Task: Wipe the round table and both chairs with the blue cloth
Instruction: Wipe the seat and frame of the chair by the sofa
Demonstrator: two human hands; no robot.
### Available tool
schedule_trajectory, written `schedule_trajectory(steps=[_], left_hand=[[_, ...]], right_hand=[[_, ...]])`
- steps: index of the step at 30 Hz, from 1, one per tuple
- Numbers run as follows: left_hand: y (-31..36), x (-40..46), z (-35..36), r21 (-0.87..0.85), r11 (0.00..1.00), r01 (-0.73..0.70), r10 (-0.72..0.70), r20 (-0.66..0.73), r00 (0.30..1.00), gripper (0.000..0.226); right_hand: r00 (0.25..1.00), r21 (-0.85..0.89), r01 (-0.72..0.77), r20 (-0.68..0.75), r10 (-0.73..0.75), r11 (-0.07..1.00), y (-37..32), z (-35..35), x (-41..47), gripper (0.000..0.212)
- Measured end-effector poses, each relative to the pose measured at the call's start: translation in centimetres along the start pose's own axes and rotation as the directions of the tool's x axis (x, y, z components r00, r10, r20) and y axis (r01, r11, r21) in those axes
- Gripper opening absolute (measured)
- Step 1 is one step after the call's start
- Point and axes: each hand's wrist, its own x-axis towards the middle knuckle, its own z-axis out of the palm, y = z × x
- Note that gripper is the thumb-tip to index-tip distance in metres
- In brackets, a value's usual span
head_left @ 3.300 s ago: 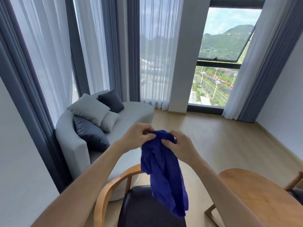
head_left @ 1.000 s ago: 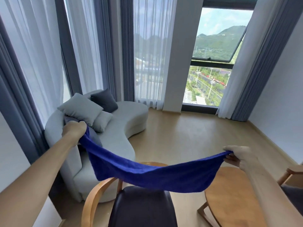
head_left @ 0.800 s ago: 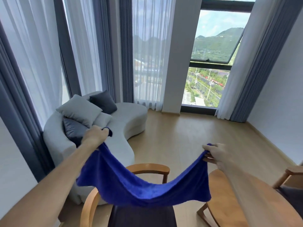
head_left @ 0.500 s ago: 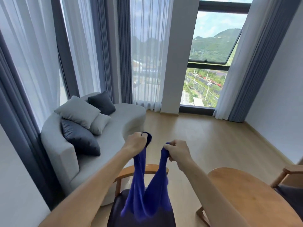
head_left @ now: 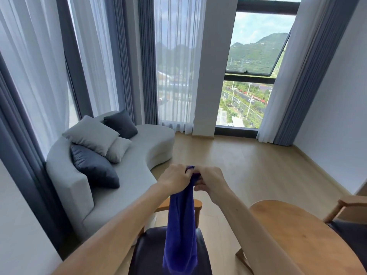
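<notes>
While both hands meet in mid-air, the left hand (head_left: 175, 178) and right hand (head_left: 210, 182) each keep a closed grip on the top of the blue cloth (head_left: 181, 225), which hangs folded over the near chair (head_left: 170, 253), left of the round table (head_left: 309, 235).

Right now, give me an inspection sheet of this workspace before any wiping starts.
Surface: round wooden table at lower right, top bare where visible.
Job's things: blue cloth hangs doubled over the dark-seated wooden chair; second wooden chair partly seen at the right edge.
Clutter: nothing seen.
Hands: left hand and right hand together, both gripping the cloth's top.
Cables: nothing seen.
Surroundings: curved grey sofa with cushions, sheer and grey curtains, open window, wood floor.
</notes>
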Motion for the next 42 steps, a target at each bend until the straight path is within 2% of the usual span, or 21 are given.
schedule_trajectory(steps=[2,5,7,9,13,17,21,25,27,31,33,38,42], left_hand=[[0.0,0.0,0.2,0.031,0.997,-0.067,0.066,0.029,0.997,0.033],[-0.4,0.0,0.1,0.002,0.988,-0.154,0.153,0.112,0.982,0.023],[-1.2,-0.2,0.2,-0.068,0.986,-0.151,0.159,0.139,0.977,0.008],[-2.6,-1.0,0.7,-0.118,0.987,-0.109,0.128,0.174,0.976,0.010],[-5.8,-3.6,3.7,-0.098,0.992,0.085,-0.064,0.202,0.977,0.029],[-8.5,-5.5,6.5,-0.040,0.959,0.281,-0.275,0.114,0.955,0.025],[-10.7,-6.1,6.5,0.035,0.902,0.430,-0.430,0.142,0.891,0.019],[-11.8,-5.7,4.4,-0.042,0.817,0.575,-0.558,0.196,0.806,0.019],[-12.5,-5.0,2.2,-0.165,0.758,0.631,-0.591,0.236,0.771,0.016],[-11.7,-2.4,-4.7,-0.525,0.573,0.629,-0.544,0.330,0.771,0.013],[-10.4,-1.5,-7.4,-0.605,0.518,0.604,-0.477,0.382,0.791,0.016],[-9.0,-0.8,-11.0,-0.614,0.512,0.600,-0.356,0.484,0.799,0.023],[-9.6,-1.1,-12.3,-0.582,0.552,0.597,-0.384,0.458,0.802,0.025]], right_hand=[[1.000,-0.025,0.004,0.001,-0.004,1.000,0.0,-0.2,0.2,0.022],[0.999,-0.099,0.039,-0.034,-0.042,0.994,0.2,-0.6,0.4,0.014],[0.992,-0.140,0.072,-0.089,-0.085,0.987,0.2,-1.0,0.7,0.007],[0.982,-0.163,0.109,-0.138,-0.132,0.981,-0.4,-1.3,0.7,0.006],[0.962,-0.128,0.179,-0.186,-0.201,0.975,-2.1,-1.3,0.8,0.002],[0.932,-0.064,0.238,-0.265,-0.246,0.969,-3.6,-2.1,1.0,0.019],[0.920,-0.017,0.230,-0.322,-0.223,0.973,-3.5,-4.1,1.6,0.020],[0.918,0.022,0.153,-0.374,-0.133,0.988,-2.6,-7.0,2.2,0.012],[0.917,0.005,0.122,-0.382,-0.111,0.993,-1.9,-8.7,2.4,0.009],[0.953,-0.153,0.063,-0.285,-0.105,0.986,-0.6,-11.8,2.2,0.009],[0.977,-0.276,0.054,-0.186,-0.109,0.960,-0.3,-12.8,2.0,0.015],[0.990,-0.510,0.126,0.004,-0.144,0.851,-0.9,-12.9,1.8,0.028],[0.978,-0.507,0.184,0.177,-0.106,0.842,-1.8,-13.5,1.5,0.022]])
